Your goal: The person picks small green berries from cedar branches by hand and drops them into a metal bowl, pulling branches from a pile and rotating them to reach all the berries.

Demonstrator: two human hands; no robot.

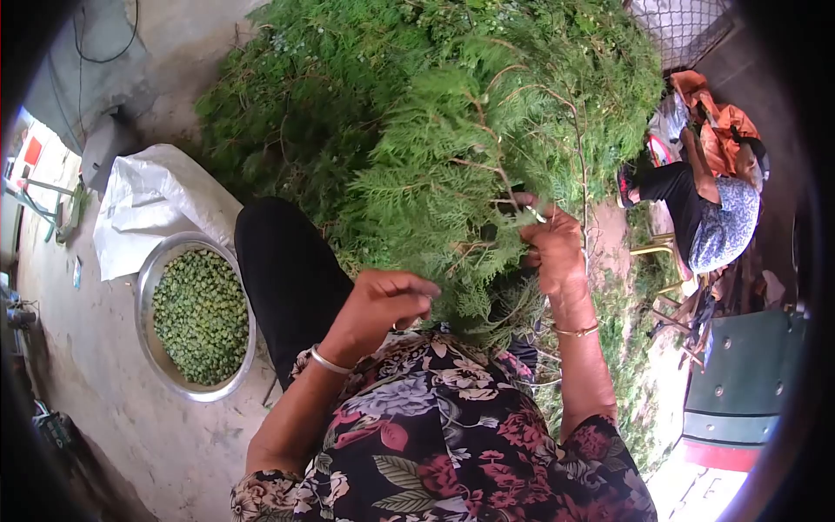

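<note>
My right hand [555, 248] is closed around the stem of a leafy green branch [452, 174], held up in front of my body. My left hand [387, 306] is at the branch's lower left, its fingers curled and pressed together; anything between the fingertips is too small to make out. Beyond both hands lies a big heap of similar green branches [304, 113]. To the left of my knee, a metal bowl [146, 335] holds many small green cones or berries [200, 317].
A white sack [156, 204] lies beside the bowl on the concrete floor [78, 322]. At the right, another person [726, 222] sits bent forward near orange cloth [722, 130]. A dark green panel [748, 370] stands at the lower right, and wire mesh [683, 30] at the top right.
</note>
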